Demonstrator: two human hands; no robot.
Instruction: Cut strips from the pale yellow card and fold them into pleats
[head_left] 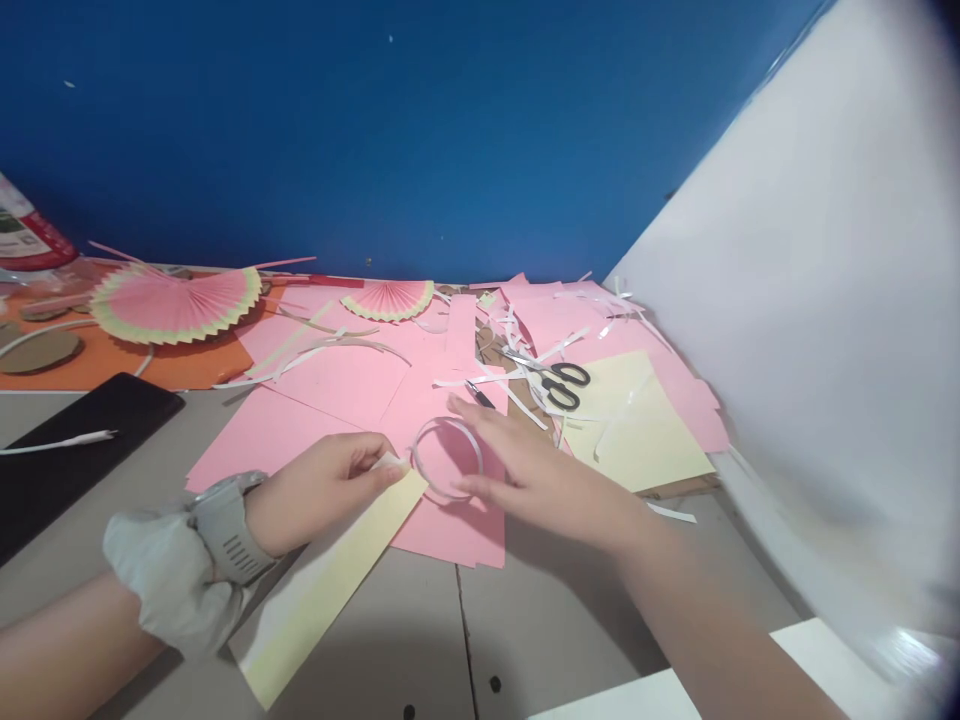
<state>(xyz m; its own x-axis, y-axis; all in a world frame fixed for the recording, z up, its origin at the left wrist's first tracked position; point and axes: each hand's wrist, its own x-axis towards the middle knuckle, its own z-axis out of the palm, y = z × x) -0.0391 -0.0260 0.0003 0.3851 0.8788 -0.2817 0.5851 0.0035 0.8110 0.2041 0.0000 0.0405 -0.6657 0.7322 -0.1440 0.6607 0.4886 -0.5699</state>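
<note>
My left hand (334, 488) pinches the upper end of a pale yellow paper strip (330, 590), with a bit of white at the fingertips. The strip slants down toward me. Just right of those fingertips, a thin whitish ring that looks like a narrow roll of tape (415, 458) stands over pink paper. My right hand (525, 465) curves around the roll's right side, thumb at its lower edge and fingers by its upper edge. Beyond the right hand lie black-handled scissors (564, 387) and a dark pen or cutter (480, 395).
Pink sheets (315, 400) spread over the grey tiled surface (420, 620). Two pleated pink-and-yellow paper fans (180, 305) lie farther back. White strips (517, 330) and a yellow sheet (637, 420) are at right. A black flat object (90, 450) lies left. Blue and white walls border the space.
</note>
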